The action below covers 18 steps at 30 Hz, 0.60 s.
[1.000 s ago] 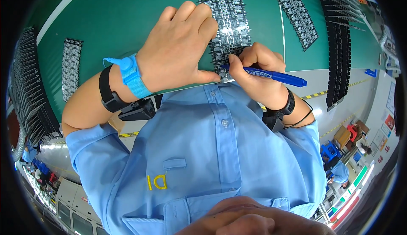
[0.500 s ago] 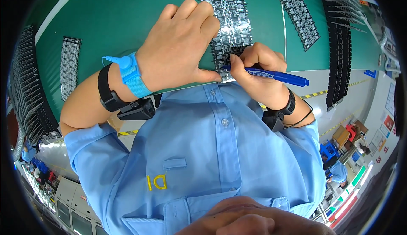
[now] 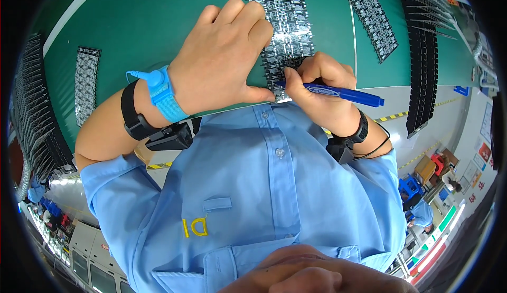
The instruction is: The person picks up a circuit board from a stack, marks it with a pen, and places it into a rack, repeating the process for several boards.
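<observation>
At the near edge of the table [image 3: 153,18], a circuit-board panel [image 3: 289,23] is lying; the right hand [image 3: 325,92] is gripping a blue marker [image 3: 356,97] over it, the left hand [image 3: 224,55] is touching the panel's left side, grip unclear.

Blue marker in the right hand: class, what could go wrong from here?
The blue marker has its tip close to small parts on the circuit panel, so a slip might leave stray ink there. The left hand has its thumb near that tip and could get inked too.
</observation>
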Each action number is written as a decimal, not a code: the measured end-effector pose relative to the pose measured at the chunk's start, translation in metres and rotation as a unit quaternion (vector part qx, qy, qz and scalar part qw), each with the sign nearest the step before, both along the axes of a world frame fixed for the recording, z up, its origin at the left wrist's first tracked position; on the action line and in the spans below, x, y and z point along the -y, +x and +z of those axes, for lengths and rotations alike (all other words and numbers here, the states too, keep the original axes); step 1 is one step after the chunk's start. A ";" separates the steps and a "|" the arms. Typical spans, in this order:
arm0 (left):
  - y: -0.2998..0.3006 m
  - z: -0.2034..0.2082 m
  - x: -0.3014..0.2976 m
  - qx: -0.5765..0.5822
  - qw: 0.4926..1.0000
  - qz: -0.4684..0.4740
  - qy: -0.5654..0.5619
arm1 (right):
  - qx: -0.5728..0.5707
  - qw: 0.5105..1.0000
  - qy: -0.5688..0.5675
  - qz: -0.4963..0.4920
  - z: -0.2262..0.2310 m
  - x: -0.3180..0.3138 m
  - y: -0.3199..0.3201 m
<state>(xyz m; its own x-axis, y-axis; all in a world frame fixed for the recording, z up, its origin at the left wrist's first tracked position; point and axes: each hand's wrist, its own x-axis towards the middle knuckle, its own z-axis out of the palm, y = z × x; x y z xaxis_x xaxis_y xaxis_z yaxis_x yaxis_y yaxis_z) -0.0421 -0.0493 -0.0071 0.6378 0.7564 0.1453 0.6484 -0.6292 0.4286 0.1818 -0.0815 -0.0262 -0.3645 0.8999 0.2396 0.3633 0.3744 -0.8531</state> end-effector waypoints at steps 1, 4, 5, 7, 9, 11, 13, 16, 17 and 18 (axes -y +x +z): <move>0.000 0.000 0.000 0.000 1.000 0.000 0.000 | -0.016 0.999 -0.030 -0.007 0.000 0.001 0.002; 0.000 0.000 0.002 0.010 1.000 0.002 0.006 | -0.049 0.996 -0.072 -0.028 0.004 0.003 0.002; 0.000 0.000 0.002 0.009 1.000 0.001 0.007 | -0.066 0.993 -0.086 -0.042 0.006 0.004 0.001; 0.000 0.002 0.003 0.016 0.999 -0.028 -0.003 | -0.083 0.990 -0.099 -0.056 0.008 0.007 0.002; 0.000 0.002 0.003 0.017 0.999 -0.043 -0.009 | -0.048 0.997 -0.058 -0.012 0.008 0.010 0.006; 0.000 0.002 0.002 0.013 0.998 -0.050 -0.019 | -0.031 0.999 -0.036 0.006 0.007 0.012 0.008; 0.001 0.003 0.003 0.009 0.998 -0.056 -0.024 | -0.024 1.000 -0.016 0.008 0.004 0.012 0.008; 0.003 0.004 0.005 0.008 0.999 -0.050 -0.006 | -0.017 1.000 -0.002 0.012 0.003 0.011 0.007; 0.003 0.005 0.005 0.006 0.999 -0.051 -0.005 | -0.012 1.000 0.001 0.015 0.003 0.010 0.007; 0.003 0.005 0.005 0.003 0.999 -0.051 -0.009 | -0.007 1.000 0.005 0.020 0.003 0.010 0.007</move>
